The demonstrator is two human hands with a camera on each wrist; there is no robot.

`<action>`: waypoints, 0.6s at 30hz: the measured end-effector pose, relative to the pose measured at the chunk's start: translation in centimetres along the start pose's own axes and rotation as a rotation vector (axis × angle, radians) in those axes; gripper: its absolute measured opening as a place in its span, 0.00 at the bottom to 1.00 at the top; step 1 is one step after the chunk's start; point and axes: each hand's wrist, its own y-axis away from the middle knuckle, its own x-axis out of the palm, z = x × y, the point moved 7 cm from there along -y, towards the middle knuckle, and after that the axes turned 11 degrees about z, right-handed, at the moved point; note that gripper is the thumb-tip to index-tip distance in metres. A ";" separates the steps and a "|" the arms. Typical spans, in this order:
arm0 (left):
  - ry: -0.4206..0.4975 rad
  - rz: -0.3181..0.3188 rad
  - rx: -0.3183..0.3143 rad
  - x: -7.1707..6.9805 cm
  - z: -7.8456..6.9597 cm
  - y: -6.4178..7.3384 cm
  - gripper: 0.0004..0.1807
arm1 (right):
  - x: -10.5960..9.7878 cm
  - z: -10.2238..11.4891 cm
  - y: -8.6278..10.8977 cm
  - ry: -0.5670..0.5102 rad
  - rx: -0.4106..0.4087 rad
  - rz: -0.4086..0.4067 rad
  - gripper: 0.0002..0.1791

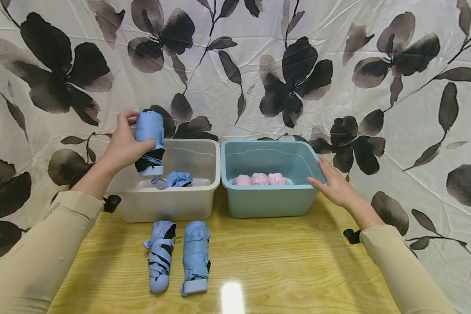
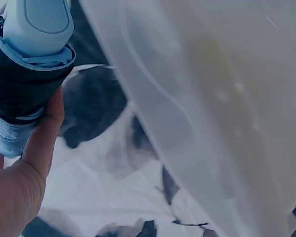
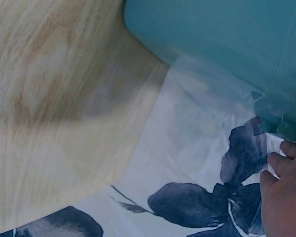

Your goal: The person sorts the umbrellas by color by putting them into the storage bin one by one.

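My left hand [image 1: 127, 141] grips a folded blue umbrella [image 1: 150, 126] above the left side of the whitish bin [image 1: 165, 205]. The left wrist view shows the umbrella's pale blue handle end [image 2: 45, 22] and dark inner cloth. Inside that bin lies another blue folded umbrella [image 1: 179, 179] with a strap loop. At the teal bin's right rim, my right hand [image 1: 333, 181] rests with its fingers extended. Three pink rolled bundles [image 1: 260, 179] sit in the teal bin [image 1: 271, 203].
Two more folded blue umbrellas, one tapered with a round end [image 1: 159, 257] and one with a flat handle [image 1: 196, 257], lie on the wooden table [image 1: 298, 261] before the whitish bin. Behind both bins hangs a floral cloth [image 1: 235, 65].
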 end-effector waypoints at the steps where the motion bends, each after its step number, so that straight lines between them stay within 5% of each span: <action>1: -0.010 0.014 -0.006 0.4 0.4 -0.5 0.51 | 0.0 0.0 0.0 0.000 -0.001 -0.001 0.50; 8: -0.071 0.112 -0.067 2.9 3.7 -3.0 0.51 | 0.3 -0.3 -0.1 -0.002 0.009 -0.002 0.50; 18: -0.040 0.248 -0.214 4.7 7.6 -3.7 0.49 | 0.1 -0.4 -0.3 0.001 -0.012 -0.024 0.49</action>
